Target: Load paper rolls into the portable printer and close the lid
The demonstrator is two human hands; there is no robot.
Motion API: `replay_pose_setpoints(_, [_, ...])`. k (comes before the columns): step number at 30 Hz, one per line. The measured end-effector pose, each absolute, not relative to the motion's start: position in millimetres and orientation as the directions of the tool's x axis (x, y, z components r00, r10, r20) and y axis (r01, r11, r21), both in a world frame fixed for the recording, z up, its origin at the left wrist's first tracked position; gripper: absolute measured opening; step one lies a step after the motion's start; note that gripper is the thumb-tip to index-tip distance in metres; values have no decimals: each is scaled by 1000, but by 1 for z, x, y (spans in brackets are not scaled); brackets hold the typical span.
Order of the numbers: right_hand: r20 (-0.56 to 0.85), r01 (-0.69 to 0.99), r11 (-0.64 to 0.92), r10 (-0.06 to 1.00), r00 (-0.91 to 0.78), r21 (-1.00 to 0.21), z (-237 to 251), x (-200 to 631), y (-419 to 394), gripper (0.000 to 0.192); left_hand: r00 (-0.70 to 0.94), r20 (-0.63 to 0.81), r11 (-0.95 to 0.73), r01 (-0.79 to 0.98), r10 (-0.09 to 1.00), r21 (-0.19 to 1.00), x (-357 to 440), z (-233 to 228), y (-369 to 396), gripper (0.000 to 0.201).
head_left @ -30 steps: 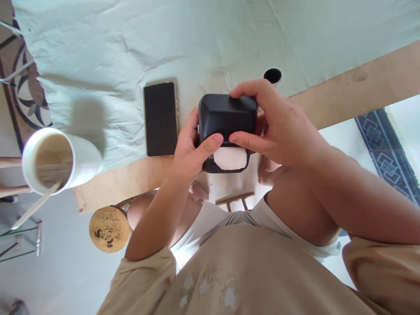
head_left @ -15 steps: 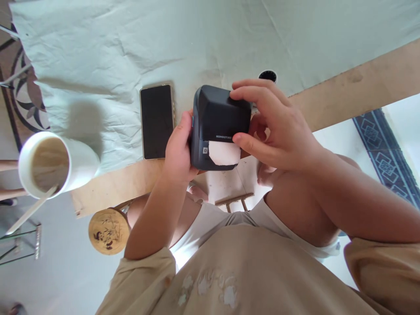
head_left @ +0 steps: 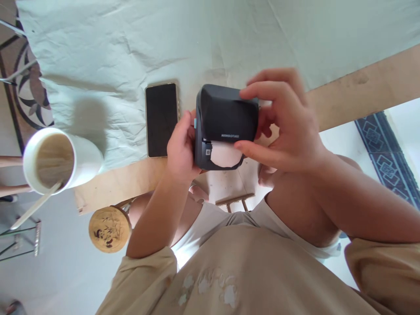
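A dark label printer (head_left: pixel 226 113) marked NIIMBOT is held up at the table's front edge. My left hand (head_left: pixel 181 148) is closed around its left side, thumb along the edge by a small light-blue tab. White label paper (head_left: pixel 226 155) comes out of the front slot. On the lid's right side lies my right hand (head_left: pixel 282 122), thumb at the lower front edge and fingertips on the top corner. That lid looks slightly raised. Left of the printer a black-screened phone (head_left: pixel 161 120) rests on the cloth.
A pale green cloth (head_left: pixel 124 52) covers the wooden table (head_left: pixel 114 188). At the left stands a white cup (head_left: pixel 87 155) with brown drink and a stick. A round stool (head_left: pixel 110 229) is below the edge. Part of another person shows at the far left.
My right hand has shifted slightly right and up, its fingers blurred, with the lid lifting a little. The whole view has slid slightly rightward. The small round black thing behind is now hidden.
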State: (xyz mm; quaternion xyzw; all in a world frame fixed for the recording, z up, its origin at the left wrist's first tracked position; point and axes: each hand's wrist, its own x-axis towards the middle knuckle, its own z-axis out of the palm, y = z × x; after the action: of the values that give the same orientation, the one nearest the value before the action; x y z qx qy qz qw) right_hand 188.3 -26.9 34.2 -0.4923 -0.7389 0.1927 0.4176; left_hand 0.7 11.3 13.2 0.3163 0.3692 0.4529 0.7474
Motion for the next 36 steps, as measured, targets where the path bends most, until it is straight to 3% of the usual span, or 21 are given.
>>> replay_pose_setpoints(2, [516,573,427,857,-8,-700,35,189,-27,31,359,-238,380,-404,903,832,0,14,11,40])
replay_pose_setpoints(5, [558,536,383,803,210,-753,40,190,-26,11,380,-212,359,-370,900,857,-3,12,10,24])
replay_pose_setpoints(9, [527,489,355,804,274,-797,46,192,-22,8,366,-227,366,-373,902,852,-6,9,10,22])
replay_pose_setpoints(12, [541,493,377,804,246,-784,47,193,-22,6,349,-218,346,-361,911,866,-4,9,9,24])
replay_pose_setpoints(15, [536,662,362,842,71,-656,45,191,-24,6,369,-148,288,-358,918,888,-3,8,8,24])
replay_pose_setpoints(18, [392,792,320,913,-111,-520,44,186,-28,15,436,-69,226,-319,897,921,-4,6,8,28])
replay_pose_setpoints(24, [191,893,242,965,-180,-380,46,183,-30,17,458,-122,255,-240,881,937,-8,9,8,29])
replay_pose_setpoints(26, [138,847,231,972,-188,-478,47,186,-27,21,443,-143,262,-220,885,940,-8,10,7,33])
replay_pose_setpoints(29, [48,672,154,984,-173,-724,52,193,-23,42,419,-170,279,-216,892,936,-6,11,6,35])
replay_pose_setpoints(33, [-77,229,-19,967,-244,-973,66,210,-22,43,381,-184,312,-309,906,898,-2,11,8,27])
replay_pose_setpoints(36, [-43,-7,-43,999,2,-999,69,228,-16,33,352,-235,352,-318,906,880,-1,10,10,31])
